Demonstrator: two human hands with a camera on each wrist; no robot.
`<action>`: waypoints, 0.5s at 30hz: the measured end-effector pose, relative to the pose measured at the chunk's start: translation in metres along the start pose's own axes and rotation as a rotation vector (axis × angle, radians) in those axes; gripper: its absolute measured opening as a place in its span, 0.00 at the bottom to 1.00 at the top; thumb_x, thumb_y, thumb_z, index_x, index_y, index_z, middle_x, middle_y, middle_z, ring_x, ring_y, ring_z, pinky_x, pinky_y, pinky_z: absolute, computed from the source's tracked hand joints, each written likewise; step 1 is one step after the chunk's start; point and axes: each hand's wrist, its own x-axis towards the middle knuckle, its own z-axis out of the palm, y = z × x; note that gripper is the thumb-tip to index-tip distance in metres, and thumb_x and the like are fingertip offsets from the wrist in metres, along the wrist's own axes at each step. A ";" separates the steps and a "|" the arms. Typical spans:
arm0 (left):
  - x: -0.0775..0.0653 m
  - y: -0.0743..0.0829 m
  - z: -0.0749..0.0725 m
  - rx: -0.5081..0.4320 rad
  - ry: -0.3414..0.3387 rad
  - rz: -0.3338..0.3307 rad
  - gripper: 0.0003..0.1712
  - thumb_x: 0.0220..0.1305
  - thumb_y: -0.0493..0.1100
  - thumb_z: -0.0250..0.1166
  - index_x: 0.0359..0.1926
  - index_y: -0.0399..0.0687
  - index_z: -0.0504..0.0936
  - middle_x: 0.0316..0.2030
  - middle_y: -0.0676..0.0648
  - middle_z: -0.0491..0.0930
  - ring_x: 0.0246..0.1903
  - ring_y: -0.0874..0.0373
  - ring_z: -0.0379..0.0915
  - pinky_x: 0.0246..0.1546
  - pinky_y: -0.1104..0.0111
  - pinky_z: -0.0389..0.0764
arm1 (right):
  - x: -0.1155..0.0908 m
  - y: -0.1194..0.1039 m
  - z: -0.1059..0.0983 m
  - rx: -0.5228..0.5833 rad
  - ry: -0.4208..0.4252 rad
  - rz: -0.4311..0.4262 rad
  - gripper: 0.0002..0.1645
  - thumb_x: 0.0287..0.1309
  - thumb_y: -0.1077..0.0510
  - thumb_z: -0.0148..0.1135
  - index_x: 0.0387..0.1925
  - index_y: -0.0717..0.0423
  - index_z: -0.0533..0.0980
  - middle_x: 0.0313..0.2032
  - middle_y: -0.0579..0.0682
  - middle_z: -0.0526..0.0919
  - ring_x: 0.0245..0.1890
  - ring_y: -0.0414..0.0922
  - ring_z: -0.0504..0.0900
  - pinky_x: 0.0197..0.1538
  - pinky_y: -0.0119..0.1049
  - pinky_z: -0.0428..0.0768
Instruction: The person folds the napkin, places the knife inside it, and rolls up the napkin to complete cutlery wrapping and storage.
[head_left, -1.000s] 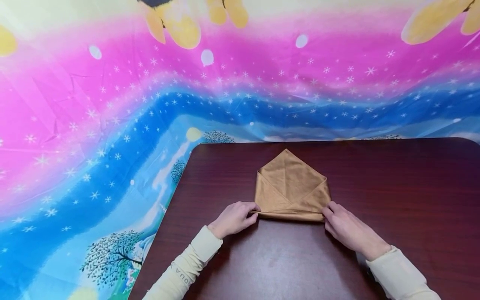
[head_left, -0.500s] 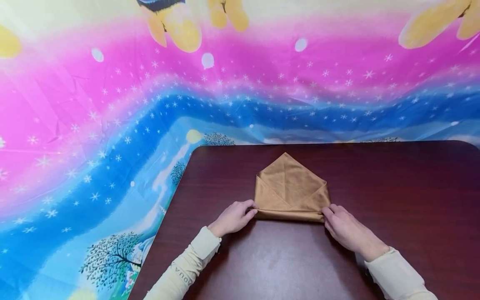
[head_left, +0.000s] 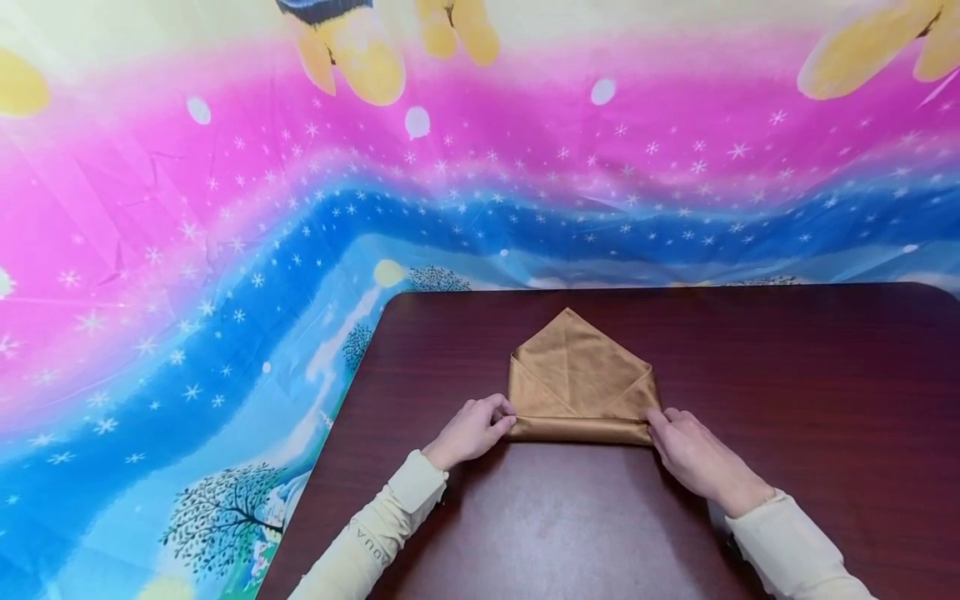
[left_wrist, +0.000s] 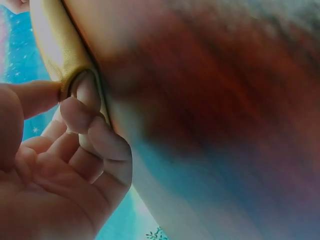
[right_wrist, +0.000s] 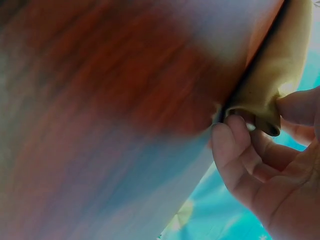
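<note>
A golden-brown satin cloth (head_left: 581, 375) lies on the dark wooden table, folded to a point at its far side. Its near edge is turned over into a flat roll (head_left: 581, 430). At the roll's left end my left hand (head_left: 468, 429) pinches the fabric; the left wrist view shows its thumb outside and a fingertip inside the roll's open end (left_wrist: 65, 75). My right hand (head_left: 701, 458) grips the other end, and in the right wrist view the thumb presses the cloth (right_wrist: 272, 75) with fingers at the opening.
The dark red-brown table (head_left: 810, 375) has rounded far corners. Behind it and along its left side hangs a printed pink and blue backdrop (head_left: 480, 167). Light reflects off the tabletop nearest me.
The near edge has been rolled over further, so the roll is wider and covers more of the cloth. Both hands stay at its ends; the far point sits slightly lower in view.
</note>
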 end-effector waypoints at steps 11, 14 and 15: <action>0.005 0.005 0.000 0.089 0.051 -0.017 0.05 0.65 0.45 0.61 0.36 0.50 0.77 0.24 0.53 0.83 0.22 0.67 0.74 0.27 0.73 0.73 | 0.004 0.002 0.002 0.054 -0.011 0.080 0.06 0.56 0.68 0.61 0.35 0.61 0.73 0.23 0.50 0.78 0.25 0.49 0.80 0.30 0.43 0.77; 0.005 0.005 0.000 0.111 0.046 -0.001 0.04 0.64 0.44 0.62 0.34 0.49 0.77 0.22 0.55 0.81 0.20 0.68 0.71 0.26 0.74 0.72 | 0.005 0.001 0.000 0.080 -0.018 0.121 0.06 0.56 0.68 0.61 0.35 0.60 0.73 0.25 0.51 0.80 0.27 0.50 0.81 0.31 0.44 0.78; 0.005 0.005 -0.001 0.116 0.042 0.006 0.04 0.64 0.43 0.62 0.34 0.49 0.77 0.21 0.55 0.81 0.20 0.68 0.71 0.26 0.75 0.71 | 0.006 0.001 0.000 0.089 -0.020 0.136 0.06 0.56 0.67 0.61 0.35 0.60 0.73 0.26 0.51 0.80 0.27 0.50 0.82 0.32 0.44 0.78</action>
